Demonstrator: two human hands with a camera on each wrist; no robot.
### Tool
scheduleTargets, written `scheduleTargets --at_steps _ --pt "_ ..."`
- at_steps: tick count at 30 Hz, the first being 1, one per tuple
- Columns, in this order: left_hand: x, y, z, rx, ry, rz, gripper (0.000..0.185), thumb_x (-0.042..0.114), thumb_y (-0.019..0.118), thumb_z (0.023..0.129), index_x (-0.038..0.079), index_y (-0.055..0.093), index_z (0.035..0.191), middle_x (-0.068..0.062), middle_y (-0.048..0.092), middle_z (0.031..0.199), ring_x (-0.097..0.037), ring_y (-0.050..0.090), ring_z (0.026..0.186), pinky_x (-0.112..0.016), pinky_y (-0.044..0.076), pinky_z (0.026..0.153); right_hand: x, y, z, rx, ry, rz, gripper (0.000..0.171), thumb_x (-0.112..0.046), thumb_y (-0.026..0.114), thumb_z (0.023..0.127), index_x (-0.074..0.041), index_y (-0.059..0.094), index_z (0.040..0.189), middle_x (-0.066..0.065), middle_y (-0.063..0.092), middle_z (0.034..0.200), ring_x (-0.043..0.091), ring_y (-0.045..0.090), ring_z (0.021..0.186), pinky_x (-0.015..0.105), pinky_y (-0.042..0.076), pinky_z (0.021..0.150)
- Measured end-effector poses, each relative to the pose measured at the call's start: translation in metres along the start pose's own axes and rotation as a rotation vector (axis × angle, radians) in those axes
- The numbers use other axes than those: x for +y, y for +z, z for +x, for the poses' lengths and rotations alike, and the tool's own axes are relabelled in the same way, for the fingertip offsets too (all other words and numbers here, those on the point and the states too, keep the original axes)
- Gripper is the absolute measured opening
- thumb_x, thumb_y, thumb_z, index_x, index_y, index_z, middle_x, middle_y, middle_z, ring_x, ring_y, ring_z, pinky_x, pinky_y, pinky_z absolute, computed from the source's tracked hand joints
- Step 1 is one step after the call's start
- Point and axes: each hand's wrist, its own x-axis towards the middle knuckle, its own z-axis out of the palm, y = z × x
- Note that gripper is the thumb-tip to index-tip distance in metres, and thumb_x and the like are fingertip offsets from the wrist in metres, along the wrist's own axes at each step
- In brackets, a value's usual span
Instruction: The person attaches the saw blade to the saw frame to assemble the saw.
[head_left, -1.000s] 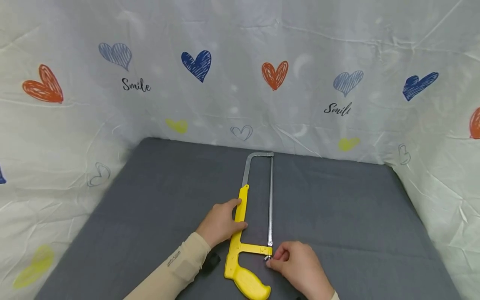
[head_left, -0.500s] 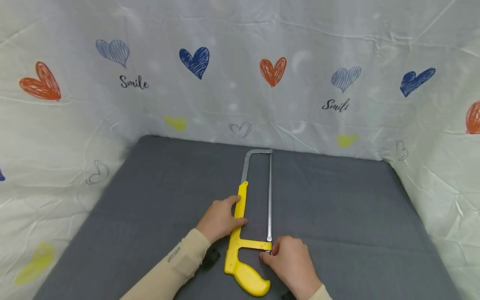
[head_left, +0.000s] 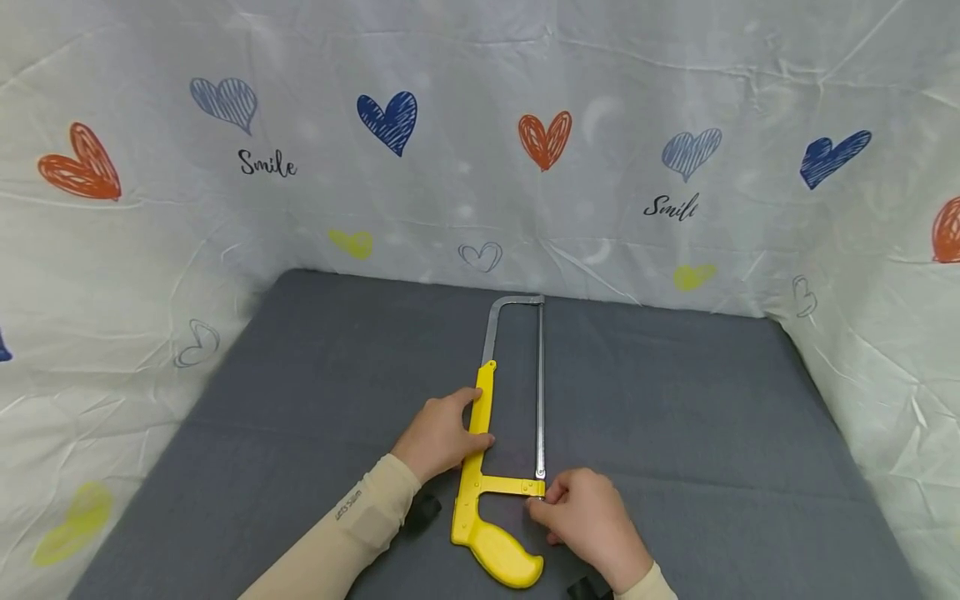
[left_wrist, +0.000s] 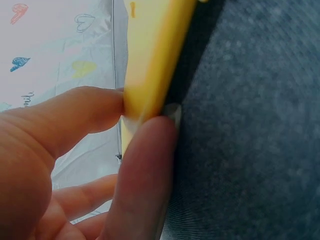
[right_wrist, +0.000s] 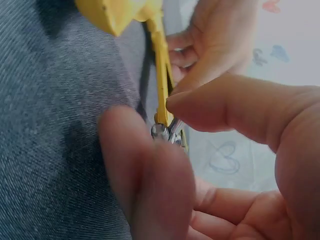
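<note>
A hacksaw with a yellow handle (head_left: 504, 554) lies on the dark grey cloth, its silver front end pointing away from me. Its metal blade (head_left: 540, 383) runs along the right side. My left hand (head_left: 438, 433) grips the yellow frame (left_wrist: 150, 60) between thumb and fingers, above the short crossbar (head_left: 510, 485). At the crossbar's right end, my right hand (head_left: 592, 517) pinches the shiny wing nut (right_wrist: 160, 131) below the blade's near end. Fingers cover most of that nut in the head view; part of it shows in the right wrist view.
Grey cloth (head_left: 712, 433) covers the table around the saw. A white curtain (head_left: 450, 192) printed with hearts and "Smile" encloses the back and both sides. Dark camera pieces sit by the left wrist (head_left: 422, 517) and the right wrist (head_left: 581, 587).
My right fingers have shifted their hold around the wing nut, which showed more a second ago. My left hand keeps its grip on the frame. The head view has tilted slightly.
</note>
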Motion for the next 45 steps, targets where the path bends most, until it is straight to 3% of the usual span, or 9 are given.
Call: scheduleTargets --at_steps 7,15,21,31,38,45 --pt "-0.001 -0.002 0.001 0.006 -0.003 -0.029 0.076 0.029 0.089 0.091 0.014 0.056 0.157 -0.005 0.063 0.067 -0.019 0.06 0.05 -0.03 0.055 0.054 0.013 -0.007 0.006 -0.141 -0.009 0.237 0.018 -0.019 0.081 0.091 -0.005 0.076 0.081 0.002 0.073 0.065 0.012 0.069 0.054 0.031 0.061 0.055" --pt "-0.002 -0.001 0.003 0.004 -0.013 -0.034 0.077 0.03 0.09 0.09 0.015 0.055 0.157 -0.005 0.064 0.069 -0.019 0.061 0.05 -0.03 0.055 0.054 0.019 -0.007 0.012 -0.268 0.027 0.431 0.017 -0.012 0.074 0.096 0.004 0.078 0.092 0.005 0.075 0.071 0.01 0.071 0.057 0.027 0.063 0.057" --pt "-0.004 -0.002 0.003 0.003 -0.012 -0.035 0.077 0.03 0.09 0.09 0.015 0.055 0.157 -0.005 0.063 0.067 -0.02 0.061 0.05 -0.03 0.055 0.053 0.023 -0.008 0.015 -0.346 0.021 0.508 0.019 -0.009 0.067 0.098 0.007 0.076 0.099 0.003 0.075 0.073 0.007 0.072 0.06 0.021 0.06 0.057" --pt "-0.005 -0.001 0.004 0.006 -0.01 -0.055 0.077 0.028 0.09 0.09 0.016 0.055 0.157 -0.005 0.062 0.067 -0.02 0.061 0.05 -0.03 0.056 0.054 0.025 -0.012 0.017 -0.407 -0.014 0.49 0.023 -0.013 0.065 0.101 0.007 0.077 0.099 0.0 0.076 0.076 0.006 0.071 0.062 0.02 0.058 0.058" --pt "-0.005 0.0 0.005 0.01 -0.005 -0.062 0.076 0.028 0.09 0.089 0.017 0.056 0.156 -0.006 0.063 0.068 -0.02 0.061 0.05 -0.03 0.056 0.054 0.021 -0.015 0.015 -0.27 0.04 0.336 0.024 -0.025 0.079 0.097 -0.002 0.082 0.093 0.002 0.075 0.071 0.01 0.07 0.058 0.027 0.06 0.059" --pt "-0.008 -0.001 -0.002 0.018 0.006 -0.045 0.079 0.031 0.089 0.091 0.017 0.054 0.16 -0.004 0.062 0.065 -0.018 0.06 0.052 -0.029 0.053 0.054 0.023 -0.01 0.02 -0.278 0.05 0.341 0.022 -0.024 0.081 0.097 -0.002 0.082 0.091 0.002 0.075 0.071 0.01 0.07 0.057 0.026 0.06 0.057"
